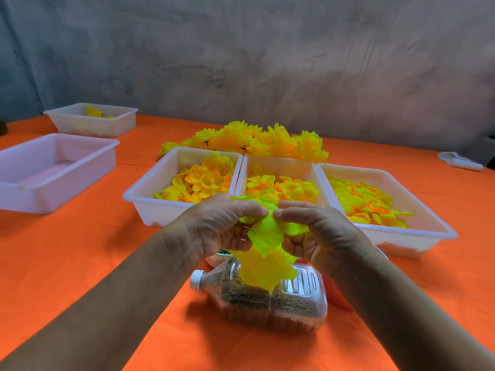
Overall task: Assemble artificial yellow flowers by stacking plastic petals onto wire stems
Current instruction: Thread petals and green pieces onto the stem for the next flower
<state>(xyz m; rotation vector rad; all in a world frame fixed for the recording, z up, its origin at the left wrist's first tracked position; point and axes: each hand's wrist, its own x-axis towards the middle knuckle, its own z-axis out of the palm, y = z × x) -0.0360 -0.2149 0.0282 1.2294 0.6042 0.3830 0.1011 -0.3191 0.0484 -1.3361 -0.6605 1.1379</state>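
Observation:
My left hand (219,226) and my right hand (318,231) meet at the middle of the view, both pinching a bunch of bright yellow petals (263,246) that hangs down between them. Any wire stem is hidden by the petals and fingers. Behind the hands stand three white trays of loose yellow-orange petals: a left one (150,192), a middle one (281,163) and a right one (417,232). A heap of finished yellow flowers (257,140) lies behind the trays.
A clear plastic jug (267,298) filled with sand lies on its side under the hands on the orange cloth. An empty white tray (48,170) and another with a few petals (91,121) sit far left. A white cloth (459,162) lies far right.

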